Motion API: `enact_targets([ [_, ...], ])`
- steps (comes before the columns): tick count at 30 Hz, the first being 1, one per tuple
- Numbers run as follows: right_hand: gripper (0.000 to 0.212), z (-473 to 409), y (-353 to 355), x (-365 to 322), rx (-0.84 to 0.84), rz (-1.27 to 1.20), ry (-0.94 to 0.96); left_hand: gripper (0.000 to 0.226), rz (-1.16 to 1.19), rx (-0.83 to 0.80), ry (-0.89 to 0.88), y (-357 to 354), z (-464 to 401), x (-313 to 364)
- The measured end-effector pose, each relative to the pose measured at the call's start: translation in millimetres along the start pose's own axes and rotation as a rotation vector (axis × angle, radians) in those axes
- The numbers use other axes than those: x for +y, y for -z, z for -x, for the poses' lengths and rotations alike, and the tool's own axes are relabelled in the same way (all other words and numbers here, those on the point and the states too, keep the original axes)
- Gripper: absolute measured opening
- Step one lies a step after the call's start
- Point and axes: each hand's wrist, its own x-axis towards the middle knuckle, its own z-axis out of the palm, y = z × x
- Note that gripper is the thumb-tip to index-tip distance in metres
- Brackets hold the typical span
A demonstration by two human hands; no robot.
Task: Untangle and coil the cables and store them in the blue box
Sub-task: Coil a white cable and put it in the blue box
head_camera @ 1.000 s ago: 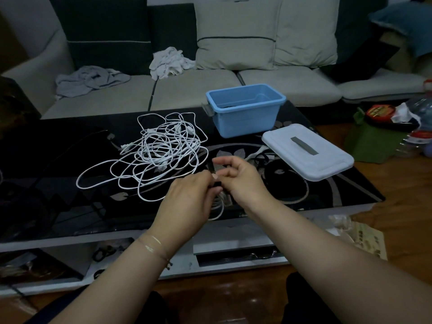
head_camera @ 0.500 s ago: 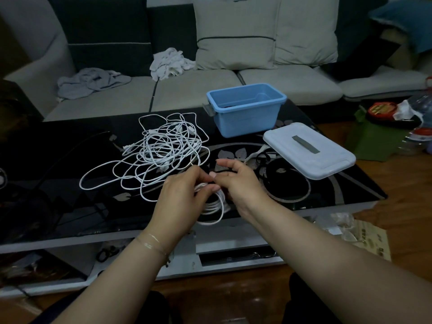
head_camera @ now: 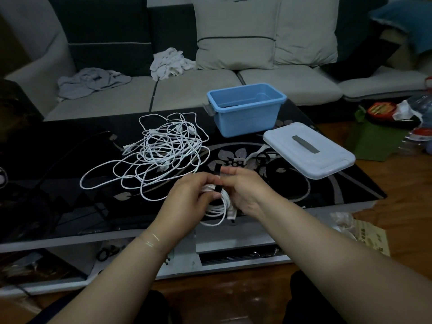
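Observation:
A small coil of white cable (head_camera: 218, 210) hangs between my hands over the table's near edge, its plug dangling at the bottom right. My left hand (head_camera: 190, 198) grips the top of the coil. My right hand (head_camera: 245, 190) pinches a black strap (head_camera: 217, 177) that stands up across the coil. A big tangle of white cables (head_camera: 161, 153) lies on the black glass table (head_camera: 70, 183), left of centre. The open blue box (head_camera: 245, 108) stands at the back of the table; something dark lies inside it.
The box's white lid (head_camera: 308, 152) lies flat at the right of the table, with loose black and white ties (head_camera: 254, 157) beside it. Behind the table is a sofa with cushions and crumpled cloths (head_camera: 171, 63). Bottles and bags (head_camera: 397, 127) sit on the floor at right.
My hands have lifted slightly and turned the coil so it hangs below them. The black strap now stands up between my fingers across the coil.

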Motion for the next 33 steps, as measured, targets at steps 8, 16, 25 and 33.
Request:
enact_targets([
  [8, 0.025, 2.6, 4.1, -8.4, -0.077, -0.076, 0.011, 0.014, -0.082, 0.015, -0.03, 0.8, -2.3, 1.4],
  [16, 0.022, 10.4, 1.8, -13.8, -0.142, -0.086, 0.101, 0.012, 0.038, 0.103, -0.006, 4.3, -2.2, 1.0],
  [25, 0.026, 16.3, -6.5, -8.7, -0.191, -0.03, 0.2, 0.023, 0.342, 0.13, 0.243, 7.4, -4.7, -0.5],
  [33, 0.016, 17.0, -10.7, -7.3, -0.17, 0.003, 0.295, 0.018, 0.535, 0.199, 0.366, 9.4, -6.8, 5.5],
])
